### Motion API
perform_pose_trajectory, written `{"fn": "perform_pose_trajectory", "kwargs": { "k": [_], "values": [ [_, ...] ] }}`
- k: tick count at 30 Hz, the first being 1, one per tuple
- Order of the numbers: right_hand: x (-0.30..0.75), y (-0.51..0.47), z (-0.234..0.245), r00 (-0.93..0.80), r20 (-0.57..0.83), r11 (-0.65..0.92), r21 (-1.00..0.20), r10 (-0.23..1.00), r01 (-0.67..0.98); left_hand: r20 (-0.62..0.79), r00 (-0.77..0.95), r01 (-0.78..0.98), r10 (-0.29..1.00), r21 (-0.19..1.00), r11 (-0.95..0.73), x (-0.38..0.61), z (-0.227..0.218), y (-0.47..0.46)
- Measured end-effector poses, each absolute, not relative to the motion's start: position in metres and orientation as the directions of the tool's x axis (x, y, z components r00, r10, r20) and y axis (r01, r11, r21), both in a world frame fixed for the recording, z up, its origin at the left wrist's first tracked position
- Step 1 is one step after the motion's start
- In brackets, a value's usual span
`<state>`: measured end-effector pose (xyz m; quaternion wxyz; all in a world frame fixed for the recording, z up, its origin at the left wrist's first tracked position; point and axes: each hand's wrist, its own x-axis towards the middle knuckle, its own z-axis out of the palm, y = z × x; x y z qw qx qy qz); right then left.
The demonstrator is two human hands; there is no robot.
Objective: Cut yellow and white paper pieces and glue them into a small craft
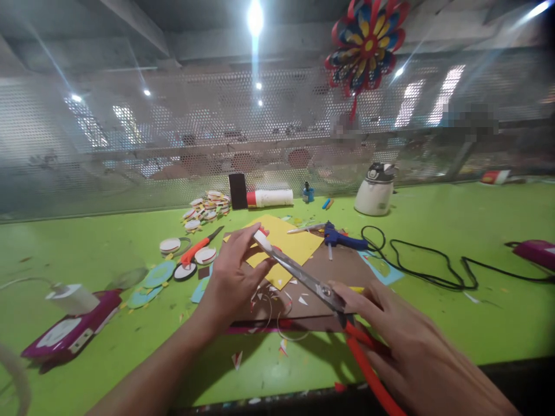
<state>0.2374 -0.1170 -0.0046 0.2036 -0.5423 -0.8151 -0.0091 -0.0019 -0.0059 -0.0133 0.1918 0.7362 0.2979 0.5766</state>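
My right hand (pixel 399 329) is closed round a pair of scissors (pixel 303 278) with orange-red handles, the blades reaching up and to the left. Between the fingers of my left hand (pixel 232 263) is a small white and red paper piece (pixel 260 233), partly hidden by the fingers and the blade tips. The blades lie against or right beside this piece; I cannot tell whether they cut into it. Below both hands, a yellow paper sheet (pixel 299 240) lies on a brown board (pixel 347 268) with paper scraps (pixel 302 300) scattered over it.
A second pair of scissors (pixel 193 252) lies left among round paper pieces (pixel 158 273). At the right are a blue glue gun (pixel 344 238) and its black cord (pixel 427 277). Behind stand a dark phone-like slab (pixel 237 192), a white tube (pixel 275 197) and a white kettle-like container (pixel 373 196). Purple power strip (pixel 69 335) at left.
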Motion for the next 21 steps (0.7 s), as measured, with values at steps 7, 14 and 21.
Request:
{"fn": "perform_pose_trajectory", "kwargs": {
  "k": [7,14,21],
  "values": [
    [0.236,-0.12,-0.007,-0.334,0.379,0.427,-0.194,0.863,0.883,0.74,0.151,0.26,0.655,0.61,-0.749,0.0,-0.011,-0.008],
    [0.239,-0.124,-0.01,-0.328,0.4,0.426,-0.184,0.856,0.886,0.736,0.13,0.21,0.665,0.635,-0.744,0.003,-0.011,-0.011],
    [0.24,-0.125,-0.008,-0.34,0.458,0.455,-0.165,0.821,0.875,0.729,0.097,0.143,0.678,0.664,-0.734,0.005,-0.007,-0.017]
  ]
}}
